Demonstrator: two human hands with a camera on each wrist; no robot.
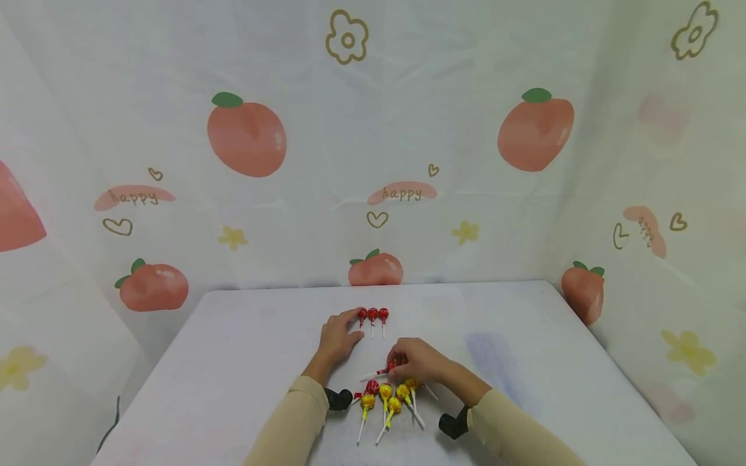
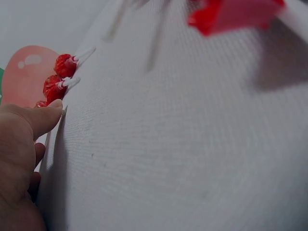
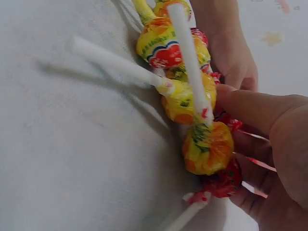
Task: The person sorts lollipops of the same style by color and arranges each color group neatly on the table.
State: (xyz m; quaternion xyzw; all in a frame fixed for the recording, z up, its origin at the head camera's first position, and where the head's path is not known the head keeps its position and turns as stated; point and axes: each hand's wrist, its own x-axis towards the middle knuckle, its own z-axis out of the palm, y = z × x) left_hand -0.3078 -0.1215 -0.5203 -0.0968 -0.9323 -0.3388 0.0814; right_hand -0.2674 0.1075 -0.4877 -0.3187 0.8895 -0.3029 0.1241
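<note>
My left hand (image 1: pixel 338 338) rests on the table beside a row of three red-wrapped lollipops (image 1: pixel 373 314), its fingertip at the head of the leftmost one and its thumb near that one's stick. Their sticks point towards me. Closer to me, the right hand (image 1: pixel 421 360) pinches another red lollipop (image 1: pixel 382 371), whose white stick points left. Just below that hand lie several yellow lollipops (image 1: pixel 385 390). In the right wrist view, a yellow lollipop (image 3: pixel 209 149) and a further red lollipop (image 3: pixel 225 179) sit close against the fingers, partly hiding the held one.
One more red lollipop (image 1: pixel 372 386) lies at the left of the yellow group, its sticks and neighbours crossing. The white table (image 1: pixel 262 349) reaches back to a fabric backdrop (image 1: pixel 326 226) printed with fruit. Black wrist cameras (image 1: pixel 338 399) sit close above the table.
</note>
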